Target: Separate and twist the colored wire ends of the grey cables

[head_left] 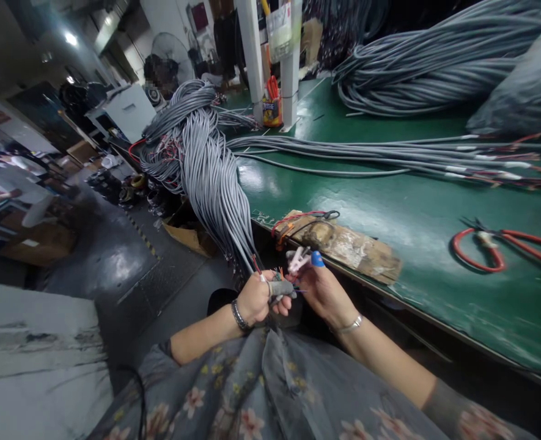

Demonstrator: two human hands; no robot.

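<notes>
Green and shiny, the surface (389, 201) runs across the right side of a dim workshop, with floor and a cardboard box (187, 235) to its left. The person's left hand (254, 298) makes the closed grip, fingers curled around a grey cable end (250, 264), with a grey covering on one digit. Thin coloured wires (279, 272) poke out between the hands. The right hand (327, 296), its thumb capped in blue, is partly closed just beside them; a pale piece (299, 260) shows at its fingers, but I cannot tell whether it is pinched there or wrapped around a finger. Both hands are off the surface, in front of the body.

Just beyond, a worn wooden block (357, 247) lies at the surface's edge, and a red-handled tool (485, 239) well to its right. A heavy cable bundle (219, 162) drapes off the left end, loose cables (343, 148) stretch across, and a big coil (426, 70) sits behind.

My judgement of the risks: the hanging bundle's weight could tug the cable out of the left hand; fine wires, crowded among fingertips, could be bent, nicked or mixed up; a dropped end could vanish below the edge.
</notes>
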